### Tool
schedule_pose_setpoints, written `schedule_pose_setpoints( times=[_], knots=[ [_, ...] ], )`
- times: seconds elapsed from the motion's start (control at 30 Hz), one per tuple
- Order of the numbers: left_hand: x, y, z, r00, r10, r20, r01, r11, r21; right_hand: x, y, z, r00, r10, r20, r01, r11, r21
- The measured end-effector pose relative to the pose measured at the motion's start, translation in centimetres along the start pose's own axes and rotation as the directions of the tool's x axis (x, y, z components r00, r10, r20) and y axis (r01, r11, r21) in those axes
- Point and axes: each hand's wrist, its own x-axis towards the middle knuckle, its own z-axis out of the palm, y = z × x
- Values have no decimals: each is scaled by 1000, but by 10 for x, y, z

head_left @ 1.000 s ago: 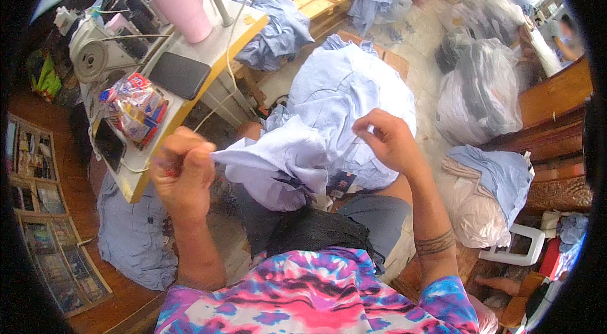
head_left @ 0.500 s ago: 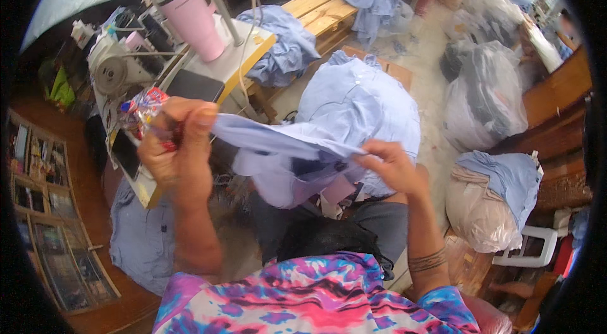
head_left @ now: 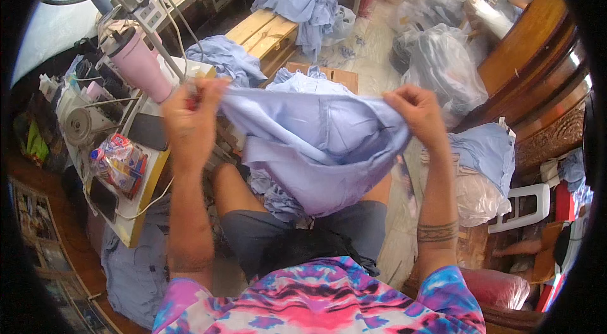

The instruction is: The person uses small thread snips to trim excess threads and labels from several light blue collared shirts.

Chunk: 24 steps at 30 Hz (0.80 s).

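Observation:
A light blue cloth garment (head_left: 325, 163) is stretched between my hands above my lap, its upper edge pulled nearly straight and the rest hanging in folds. My left hand (head_left: 191, 120) is closed on the left end of that edge. Something small and dark red shows among its fingers, too covered to name. The other end is pinched by my right hand (head_left: 420, 114). Behind the garment, partly hidden, lies a pile of more light blue cloth (head_left: 306, 81).
At left, a yellow-edged table (head_left: 131, 233) bears a pink tumbler (head_left: 142, 67), a clear snack packet (head_left: 120, 166) and a phone (head_left: 103, 198). A wooden bench (head_left: 265, 33) holds blue garments. Filled plastic bags (head_left: 442, 71) and a white stool (head_left: 521, 207) stand right.
My hands have moved farther apart, the right one up and to the right. The garment, bunched before, is now spread wide. The view has shifted to the right.

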Motion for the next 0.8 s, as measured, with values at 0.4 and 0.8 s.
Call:
schedule_pose_setpoints(
  times=[0.4, 0.8],
  knots=[
    [-70, -72, 37, 909, -396, 127, 411, 903, -127, -108, 31, 233, 998, 59, 8, -60, 996, 59],
    [-131, -51, 9, 799, -500, 332, 540, 841, -32, -125, -27, 173, 989, 63, 134, -87, 979, 186]
  ],
)
